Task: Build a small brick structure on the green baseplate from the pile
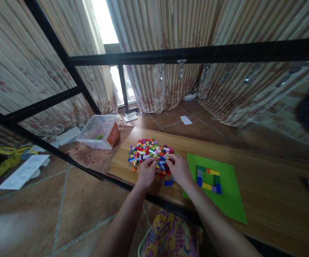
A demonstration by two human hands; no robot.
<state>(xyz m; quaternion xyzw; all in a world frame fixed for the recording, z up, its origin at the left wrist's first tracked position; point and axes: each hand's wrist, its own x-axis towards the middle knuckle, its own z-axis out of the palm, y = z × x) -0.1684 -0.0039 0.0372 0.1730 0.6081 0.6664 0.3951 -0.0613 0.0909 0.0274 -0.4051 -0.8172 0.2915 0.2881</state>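
Note:
Both hands are at the near side of a heap of small mixed-colour toy building bricks (147,146) on the wooden table. My left hand (147,173) has its thumb and fingers bent together at the edge of the heap; what they pinch is too small to name. Close beside it, the fingertips of my right hand (180,169) are also drawn together among the bricks, their contents unclear. A flat blue brick (168,182) lies below the hands. To the right is a green baseplate (229,205), bearing a rectangular ring of coloured bricks (207,186) with an open centre.
A clear plastic bin (97,139) with an orange label stands left of the wooden table (267,192). Black metal bars (197,53) cross behind the table and along the left. White moulded trays (23,173) and a paper sheet (186,120) lie on the tiled floor.

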